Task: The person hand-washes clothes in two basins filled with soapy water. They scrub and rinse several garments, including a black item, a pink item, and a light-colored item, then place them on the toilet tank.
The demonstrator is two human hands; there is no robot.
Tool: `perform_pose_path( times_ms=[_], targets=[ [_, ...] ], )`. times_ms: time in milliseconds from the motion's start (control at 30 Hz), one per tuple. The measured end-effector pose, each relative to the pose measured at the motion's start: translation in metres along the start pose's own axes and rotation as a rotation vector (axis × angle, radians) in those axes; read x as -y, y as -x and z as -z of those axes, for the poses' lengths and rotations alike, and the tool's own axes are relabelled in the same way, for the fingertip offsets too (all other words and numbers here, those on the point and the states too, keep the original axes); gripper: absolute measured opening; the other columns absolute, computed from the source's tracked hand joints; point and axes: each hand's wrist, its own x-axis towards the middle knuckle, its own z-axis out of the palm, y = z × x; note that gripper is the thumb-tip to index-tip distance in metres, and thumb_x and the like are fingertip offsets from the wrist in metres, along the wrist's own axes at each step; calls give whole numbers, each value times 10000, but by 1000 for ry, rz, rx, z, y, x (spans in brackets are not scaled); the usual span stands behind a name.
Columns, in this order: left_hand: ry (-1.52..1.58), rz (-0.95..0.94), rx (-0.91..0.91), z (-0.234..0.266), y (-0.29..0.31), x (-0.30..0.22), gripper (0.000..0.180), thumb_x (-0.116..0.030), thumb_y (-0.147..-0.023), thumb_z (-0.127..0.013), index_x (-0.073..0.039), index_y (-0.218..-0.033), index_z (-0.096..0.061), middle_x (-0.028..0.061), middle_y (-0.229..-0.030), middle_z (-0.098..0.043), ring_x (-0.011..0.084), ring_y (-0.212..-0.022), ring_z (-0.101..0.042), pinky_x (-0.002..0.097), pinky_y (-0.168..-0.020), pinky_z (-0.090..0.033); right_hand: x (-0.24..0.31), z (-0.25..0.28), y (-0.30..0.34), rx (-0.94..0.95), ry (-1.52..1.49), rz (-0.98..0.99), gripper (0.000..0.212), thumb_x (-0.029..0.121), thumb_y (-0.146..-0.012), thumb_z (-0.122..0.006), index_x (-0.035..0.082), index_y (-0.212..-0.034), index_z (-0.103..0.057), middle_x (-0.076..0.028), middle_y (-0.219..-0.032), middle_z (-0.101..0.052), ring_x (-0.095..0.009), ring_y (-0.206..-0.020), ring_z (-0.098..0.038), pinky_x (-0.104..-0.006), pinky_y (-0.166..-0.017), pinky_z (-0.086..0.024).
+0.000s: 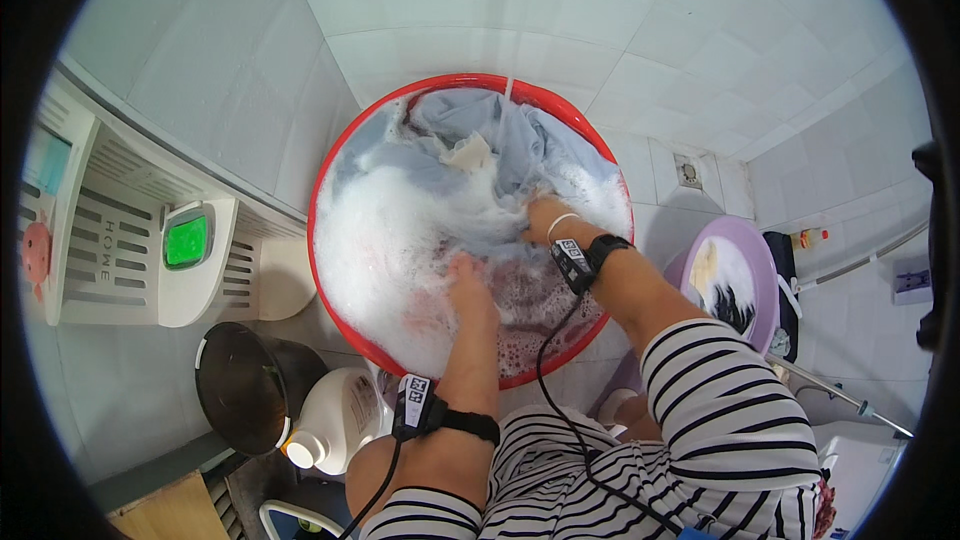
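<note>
A large red basin (466, 81) stands before me, full of sudsy water. Light blue-grey cloth (455, 115) bunches up out of the water at its far side, with a cream patch of cloth (468, 153) among it. White foam (375, 230) covers much of the left. My left hand (468, 278) dips into the foam near the middle; its fingers are hidden. My right hand (545, 214) reaches in farther right, beside the wet cloth, its fingers under suds. Whether either hand grips cloth does not show. Reddish patches show dimly under the foam near the left hand.
A purple tub (768, 280) with foamy laundry stands at the right. To the left are a white shelf (190, 295) with a green soap bar (186, 240), a dark bucket (245, 390) and a white jug (345, 415). Tiled walls (470, 10) close in behind the basin.
</note>
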Motion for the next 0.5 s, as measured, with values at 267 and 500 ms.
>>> perform_pose_path(
  times_ms=[267,500],
  targets=[
    [95,125,145,-19,28,-13,598,-533,-839,-476,-151,-1294,-398,57,-1295,-425,251,-1175,-384,445,-986,-281,47,22,61,-147,-250,118,320,238,-778,-569,-3,-984,-611,-206,-959,-609,-368,-857,-588,-424,-767,-466],
    [455,211,740,-4,22,-26,621,-572,-834,-462,-99,-1236,-463,76,-1194,-519,258,-1077,-485,405,-932,-381,93,52,169,-434,-449,488,279,303,-782,-553,53,-871,-637,-171,-926,-613,-344,-874,-567,-424,-742,-453]
  ],
)
